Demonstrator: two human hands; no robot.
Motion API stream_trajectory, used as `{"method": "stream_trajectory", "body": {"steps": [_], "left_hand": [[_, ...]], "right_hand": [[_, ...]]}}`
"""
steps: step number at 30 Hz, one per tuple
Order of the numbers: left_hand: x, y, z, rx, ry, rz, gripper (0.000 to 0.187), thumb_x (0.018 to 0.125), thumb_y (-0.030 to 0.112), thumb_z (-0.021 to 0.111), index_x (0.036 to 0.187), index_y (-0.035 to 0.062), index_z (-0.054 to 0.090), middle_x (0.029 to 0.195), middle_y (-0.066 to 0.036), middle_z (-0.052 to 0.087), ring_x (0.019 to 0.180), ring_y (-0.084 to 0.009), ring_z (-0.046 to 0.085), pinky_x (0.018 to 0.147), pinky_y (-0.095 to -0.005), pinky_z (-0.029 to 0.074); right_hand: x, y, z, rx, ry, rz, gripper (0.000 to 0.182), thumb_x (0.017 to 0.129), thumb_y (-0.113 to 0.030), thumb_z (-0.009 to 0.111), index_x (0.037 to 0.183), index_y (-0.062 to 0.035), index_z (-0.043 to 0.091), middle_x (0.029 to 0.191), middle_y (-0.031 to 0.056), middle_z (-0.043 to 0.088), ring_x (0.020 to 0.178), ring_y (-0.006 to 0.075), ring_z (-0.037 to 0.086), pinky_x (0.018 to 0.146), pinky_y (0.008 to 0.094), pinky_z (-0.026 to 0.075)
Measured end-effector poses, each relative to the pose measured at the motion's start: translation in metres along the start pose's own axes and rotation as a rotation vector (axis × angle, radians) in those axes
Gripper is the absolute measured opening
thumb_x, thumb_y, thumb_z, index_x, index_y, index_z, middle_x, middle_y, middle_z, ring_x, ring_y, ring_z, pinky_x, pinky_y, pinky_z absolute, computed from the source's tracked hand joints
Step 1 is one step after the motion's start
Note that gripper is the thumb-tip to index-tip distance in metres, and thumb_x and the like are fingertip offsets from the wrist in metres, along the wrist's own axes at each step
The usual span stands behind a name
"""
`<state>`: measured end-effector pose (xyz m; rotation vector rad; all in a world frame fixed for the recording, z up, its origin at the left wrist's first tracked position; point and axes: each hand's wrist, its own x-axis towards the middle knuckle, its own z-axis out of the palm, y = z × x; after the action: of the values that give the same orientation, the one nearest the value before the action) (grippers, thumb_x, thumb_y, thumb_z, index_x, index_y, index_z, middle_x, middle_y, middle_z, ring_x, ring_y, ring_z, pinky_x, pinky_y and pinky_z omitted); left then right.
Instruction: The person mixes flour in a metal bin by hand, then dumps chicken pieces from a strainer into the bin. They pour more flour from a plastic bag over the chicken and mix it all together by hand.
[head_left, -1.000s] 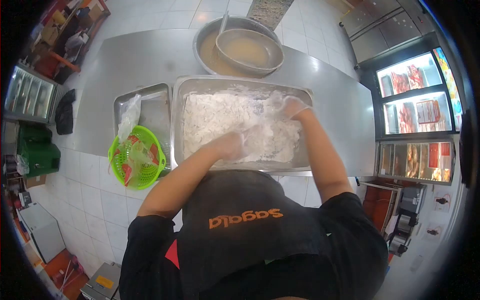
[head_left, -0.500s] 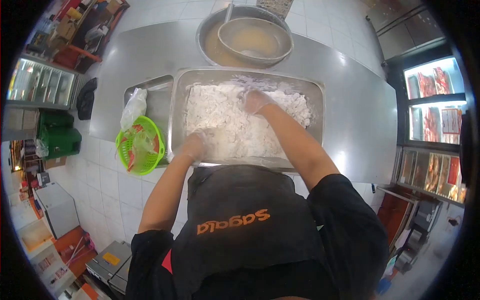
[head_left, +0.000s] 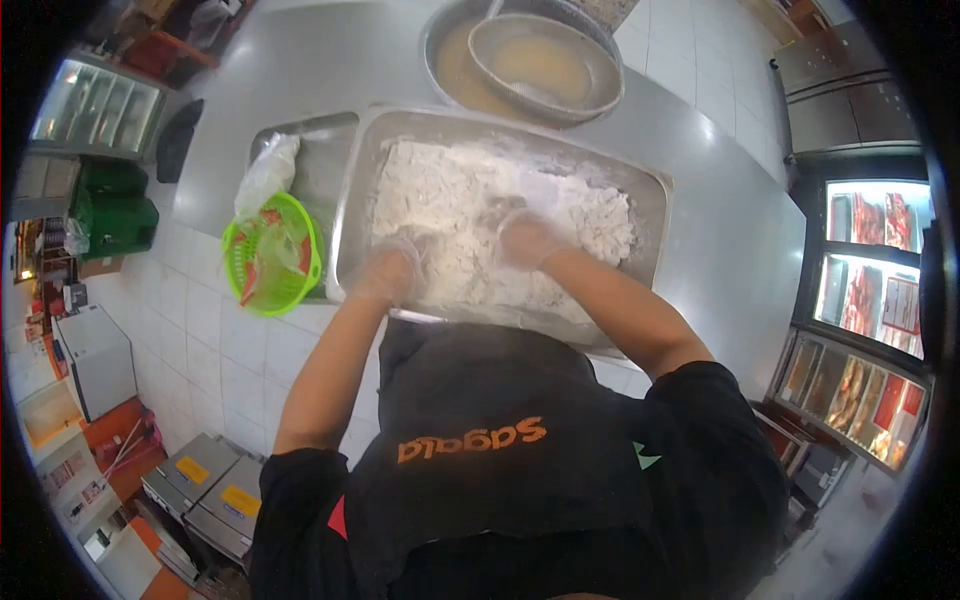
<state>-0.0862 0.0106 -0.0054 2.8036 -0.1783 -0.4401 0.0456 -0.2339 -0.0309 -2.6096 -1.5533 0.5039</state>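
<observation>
Lying under left grip (head_left: 396, 268), right grip (head_left: 525, 239), white flour (head_left: 452, 195), inside metal tray (head_left: 652, 215).

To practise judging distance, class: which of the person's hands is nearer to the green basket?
Left. The left hand is at the left part of the metal tray, beside the green basket; the right hand is farther right, near the tray's middle.

The single head-worn camera faces forward and steeply down. Its wide, dark-rimmed circular field places the apron (head_left: 490, 400) nearest, at lower centre; the tray (head_left: 355, 185) close, above it; the table (head_left: 735, 215) around the tray; the fridge (head_left: 868, 253) farther off, right.
</observation>
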Motion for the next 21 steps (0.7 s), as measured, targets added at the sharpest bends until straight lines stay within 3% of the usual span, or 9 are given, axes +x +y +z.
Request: {"method": "stream_trajectory", "body": {"steps": [3, 5, 7, 8, 10, 12, 15, 18, 21], "left_hand": [[0.011, -0.002, 0.011, -0.074, -0.059, -0.101, 0.048, 0.082, 0.023, 0.065, 0.128, 0.0085, 0.061, 0.124, -0.023, 0.062, 0.114, -0.0357, 0.06, 0.101, -0.0401, 0.047], [0.013, 0.008, -0.006, -0.129, -0.109, -0.186, 0.043, 0.083, 0.023, 0.065, 0.124, 0.0091, 0.064, 0.12, -0.024, 0.064, 0.109, -0.036, 0.063, 0.098, -0.0404, 0.049], [0.021, 0.0, -0.003, -0.152, -0.188, -0.293, 0.038, 0.085, 0.022, 0.064, 0.12, 0.0098, 0.066, 0.116, -0.023, 0.066, 0.104, -0.0373, 0.064, 0.094, -0.0402, 0.051], [0.021, -0.002, 0.002, -0.164, -0.233, -0.347, 0.035, 0.086, 0.022, 0.064, 0.119, 0.0102, 0.067, 0.113, -0.023, 0.067, 0.102, -0.0379, 0.065, 0.092, -0.04, 0.052], [0.011, 0.01, -0.02, -0.306, -0.123, -0.345, 0.035, 0.087, 0.024, 0.063, 0.118, 0.0082, 0.066, 0.11, -0.022, 0.068, 0.1, -0.0383, 0.065, 0.091, -0.0402, 0.052], [-0.004, 0.018, -0.043, -0.389, -0.013, -0.26, 0.036, 0.089, 0.026, 0.061, 0.118, 0.0035, 0.066, 0.111, -0.023, 0.067, 0.101, -0.0369, 0.066, 0.091, -0.0406, 0.052], [0.005, 0.004, -0.014, -0.258, 0.109, -0.187, 0.04, 0.088, 0.026, 0.062, 0.12, 0.0018, 0.064, 0.115, -0.025, 0.065, 0.103, -0.0358, 0.065, 0.093, -0.0411, 0.051], [0.006, 0.005, -0.004, 0.049, -0.078, -0.081, 0.042, 0.088, 0.025, 0.063, 0.124, 0.0026, 0.062, 0.117, -0.028, 0.062, 0.106, -0.036, 0.064, 0.095, -0.0414, 0.049], [0.013, 0.003, -0.009, -0.067, -0.181, -0.146, 0.042, 0.088, 0.023, 0.061, 0.126, 0.003, 0.06, 0.114, -0.028, 0.063, 0.104, -0.0389, 0.064, 0.092, -0.0423, 0.05]], "right_hand": [[-0.004, 0.0, 0.039, 0.094, 0.217, 0.064, 0.044, 0.074, -0.025, 0.075, 0.116, -0.0122, 0.069, 0.133, 0.0189, 0.058, 0.12, 0.0339, 0.056, 0.102, 0.0435, 0.047], [0.023, 0.027, 0.052, 0.153, 0.113, 0.165, 0.03, 0.076, -0.023, 0.072, 0.104, -0.0126, 0.071, 0.116, 0.0167, 0.066, 0.105, 0.031, 0.063, 0.092, 0.0419, 0.052], [0.025, 0.053, 0.044, 0.52, 0.144, 0.228, 0.022, 0.078, -0.023, 0.069, 0.096, -0.0112, 0.073, 0.099, 0.0154, 0.071, 0.089, 0.0281, 0.067, 0.081, 0.0396, 0.055], [0.01, 0.061, 0.016, 0.852, 0.234, 0.234, 0.02, 0.08, -0.023, 0.068, 0.094, -0.0097, 0.073, 0.089, 0.0151, 0.072, 0.08, 0.0267, 0.067, 0.075, 0.0382, 0.056], [-0.018, 0.071, -0.052, 0.783, 0.058, 0.187, 0.026, 0.081, -0.026, 0.067, 0.099, -0.0073, 0.072, 0.09, 0.0145, 0.073, 0.08, 0.0254, 0.067, 0.076, 0.0375, 0.055], [-0.035, 0.081, -0.102, 0.319, -0.338, 0.346, 0.033, 0.081, -0.029, 0.068, 0.108, -0.0093, 0.072, 0.101, 0.0154, 0.072, 0.088, 0.0293, 0.067, 0.085, 0.0386, 0.054], [-0.06, 0.056, -0.133, 0.055, -0.177, 0.414, 0.043, 0.082, -0.032, 0.066, 0.12, -0.0126, 0.068, 0.121, 0.0162, 0.066, 0.106, 0.0318, 0.064, 0.098, 0.0389, 0.05], [-0.041, 0.047, -0.075, 0.26, -0.207, 0.28, 0.068, 0.08, -0.032, 0.069, 0.143, -0.0181, 0.05, 0.146, 0.0164, 0.049, 0.13, 0.0313, 0.052, 0.11, 0.04, 0.042], [-0.046, 0.057, 0.028, -0.177, -0.125, 0.111, 0.081, 0.079, -0.033, 0.071, 0.151, -0.0176, 0.039, 0.149, 0.0172, 0.044, 0.135, 0.0286, 0.046, 0.112, 0.0383, 0.04]]}}
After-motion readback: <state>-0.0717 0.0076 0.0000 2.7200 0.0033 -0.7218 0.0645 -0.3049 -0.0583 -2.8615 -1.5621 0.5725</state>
